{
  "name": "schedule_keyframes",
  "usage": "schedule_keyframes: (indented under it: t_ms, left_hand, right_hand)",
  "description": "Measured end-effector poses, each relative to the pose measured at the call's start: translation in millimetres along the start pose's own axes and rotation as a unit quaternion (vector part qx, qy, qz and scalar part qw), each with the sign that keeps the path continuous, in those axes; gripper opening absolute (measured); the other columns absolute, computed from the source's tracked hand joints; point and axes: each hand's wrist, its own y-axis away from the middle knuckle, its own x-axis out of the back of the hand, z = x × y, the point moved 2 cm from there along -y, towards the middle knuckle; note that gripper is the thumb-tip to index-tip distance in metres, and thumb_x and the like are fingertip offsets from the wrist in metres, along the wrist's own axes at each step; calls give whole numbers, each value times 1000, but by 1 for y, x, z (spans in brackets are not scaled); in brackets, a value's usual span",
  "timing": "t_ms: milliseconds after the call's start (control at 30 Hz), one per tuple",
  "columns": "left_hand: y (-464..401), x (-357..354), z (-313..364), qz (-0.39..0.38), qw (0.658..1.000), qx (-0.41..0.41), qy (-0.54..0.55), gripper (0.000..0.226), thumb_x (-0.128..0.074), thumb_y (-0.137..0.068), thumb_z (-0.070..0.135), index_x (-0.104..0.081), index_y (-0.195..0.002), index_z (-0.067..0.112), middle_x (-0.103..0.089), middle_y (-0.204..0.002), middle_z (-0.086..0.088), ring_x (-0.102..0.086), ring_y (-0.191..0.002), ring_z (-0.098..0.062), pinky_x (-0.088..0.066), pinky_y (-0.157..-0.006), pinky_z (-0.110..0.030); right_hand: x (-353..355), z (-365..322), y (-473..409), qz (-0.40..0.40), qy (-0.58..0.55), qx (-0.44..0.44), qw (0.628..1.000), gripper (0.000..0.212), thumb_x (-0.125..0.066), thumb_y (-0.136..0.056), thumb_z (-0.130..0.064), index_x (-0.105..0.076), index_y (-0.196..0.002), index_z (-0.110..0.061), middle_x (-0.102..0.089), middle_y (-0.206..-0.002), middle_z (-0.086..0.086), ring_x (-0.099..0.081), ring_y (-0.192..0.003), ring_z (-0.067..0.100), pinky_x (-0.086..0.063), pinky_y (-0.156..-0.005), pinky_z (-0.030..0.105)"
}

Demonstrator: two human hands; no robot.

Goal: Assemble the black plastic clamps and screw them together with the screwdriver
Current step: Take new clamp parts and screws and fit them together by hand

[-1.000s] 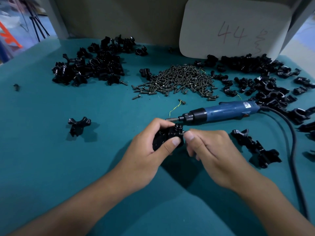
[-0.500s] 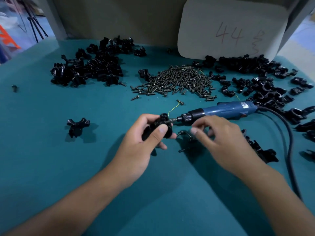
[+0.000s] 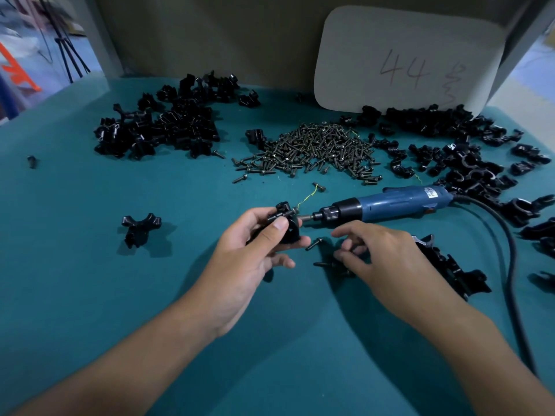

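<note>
My left hand (image 3: 249,259) grips a black plastic clamp (image 3: 286,225) above the teal table, thumb across its front. A screw sticks out of the clamp's top. The blue electric screwdriver (image 3: 387,204) lies on the table, its bit pointing left close to the clamp. My right hand (image 3: 381,259) hovers low over a few loose screws (image 3: 313,244) on the table, fingers curled down toward them; whether a screw is pinched is hidden. Two more clamp pieces (image 3: 450,265) lie just right of that hand.
A heap of screws (image 3: 318,148) sits mid-table. Piles of black clamp parts lie at the back left (image 3: 162,127) and right (image 3: 462,151). One lone clamp (image 3: 139,228) rests at left. The screwdriver's black cable (image 3: 510,280) runs down the right side. A white board (image 3: 411,58) leans behind.
My left hand lifted the clamp up and left toward the screwdriver bit. My right hand let go of the clamp and moved down to the loose screws on the table.
</note>
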Motion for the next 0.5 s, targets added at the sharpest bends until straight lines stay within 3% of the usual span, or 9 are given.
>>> schedule_keyframes:
  t_ms: [133,300,500]
  left_hand:
    - [0,-1,-1,-13,1000,-4,2,34,-62,-88,23,-59,-114,2,-72,-116,-12,-72,-104,-32,-55,-65,-25]
    - [0,-3,-1,-19,1000,-6,-5,36,-63,-87,22,-58,-116,1,-73,-115,-10,-72,-104,-33,-55,-65,-25]
    - [2,-2,-1,-34,999,1,-13,33,-63,-90,26,-61,-116,5,-72,-118,-13,-71,-108,-32,-57,-72,-25]
  right_hand:
    - [0,-1,2,-20,19,8,1000,13,-71,-93,-28,-69,-104,-34,-63,-97,-16,-60,-87,1,-56,-81,30]
    - [7,-5,0,61,-64,15,996,12,-65,-97,-23,-68,-97,-35,-59,-96,-20,-56,-95,-5,-44,-79,8]
    - [8,-29,6,150,-159,109,970,14,-72,-91,-8,-77,-98,-19,-66,-101,-9,-64,-96,10,-49,-83,15]
